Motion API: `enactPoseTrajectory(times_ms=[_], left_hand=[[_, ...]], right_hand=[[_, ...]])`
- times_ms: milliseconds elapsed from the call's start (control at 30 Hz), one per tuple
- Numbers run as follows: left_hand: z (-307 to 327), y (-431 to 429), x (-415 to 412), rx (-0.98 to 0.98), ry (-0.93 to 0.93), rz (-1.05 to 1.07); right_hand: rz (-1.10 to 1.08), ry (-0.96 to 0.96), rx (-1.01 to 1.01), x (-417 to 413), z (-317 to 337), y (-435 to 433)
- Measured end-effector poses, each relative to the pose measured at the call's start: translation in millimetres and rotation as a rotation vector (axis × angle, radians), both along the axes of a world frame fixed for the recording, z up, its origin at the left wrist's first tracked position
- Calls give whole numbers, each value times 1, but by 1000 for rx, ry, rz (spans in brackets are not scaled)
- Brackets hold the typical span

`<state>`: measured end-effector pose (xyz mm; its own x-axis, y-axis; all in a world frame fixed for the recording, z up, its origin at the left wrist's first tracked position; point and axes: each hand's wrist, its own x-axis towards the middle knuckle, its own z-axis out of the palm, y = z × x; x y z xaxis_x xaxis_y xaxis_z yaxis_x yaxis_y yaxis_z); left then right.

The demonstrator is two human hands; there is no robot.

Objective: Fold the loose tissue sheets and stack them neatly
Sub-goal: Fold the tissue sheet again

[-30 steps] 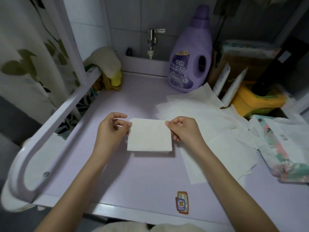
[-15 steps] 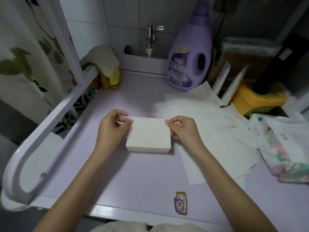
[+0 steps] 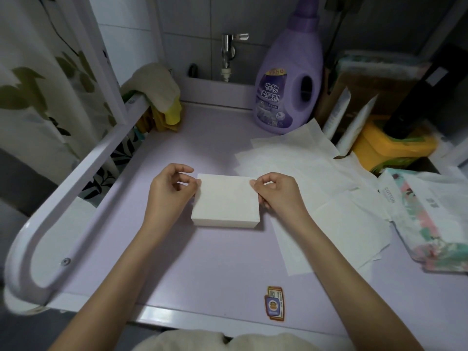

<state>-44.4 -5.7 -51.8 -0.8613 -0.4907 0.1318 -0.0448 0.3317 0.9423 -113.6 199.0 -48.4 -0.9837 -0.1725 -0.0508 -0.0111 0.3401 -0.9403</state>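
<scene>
Lilac plastic countertop [image 3: 202,262], folded white tissue stack [image 3: 225,201] near its middle
Left hand [image 3: 169,191] and right hand [image 3: 278,193] pinch the stack's far corners; uneven release could skew layers.

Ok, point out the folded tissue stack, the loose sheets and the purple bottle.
folded tissue stack [image 3: 225,198], head view, middle of top sheet
loose sheets [image 3: 316,173], head view, bare patch right of stack
purple bottle [image 3: 273,95], head view, on its label

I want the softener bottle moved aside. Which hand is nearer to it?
Right. The right hand is at the right edge of the folded stack, the softener bottle almost straight beyond it; the left hand is at its left edge, farther off.
</scene>
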Motion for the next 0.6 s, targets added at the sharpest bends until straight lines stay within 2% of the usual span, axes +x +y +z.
enactPoseTrajectory(times_ms=[300,600], left_hand=[[0,2,1,37,7,-7],[2,4,0,-23,0,0]], right_hand=[[7,-6,-24,2,-1,1],[-1,-4,0,3,-3,1]])
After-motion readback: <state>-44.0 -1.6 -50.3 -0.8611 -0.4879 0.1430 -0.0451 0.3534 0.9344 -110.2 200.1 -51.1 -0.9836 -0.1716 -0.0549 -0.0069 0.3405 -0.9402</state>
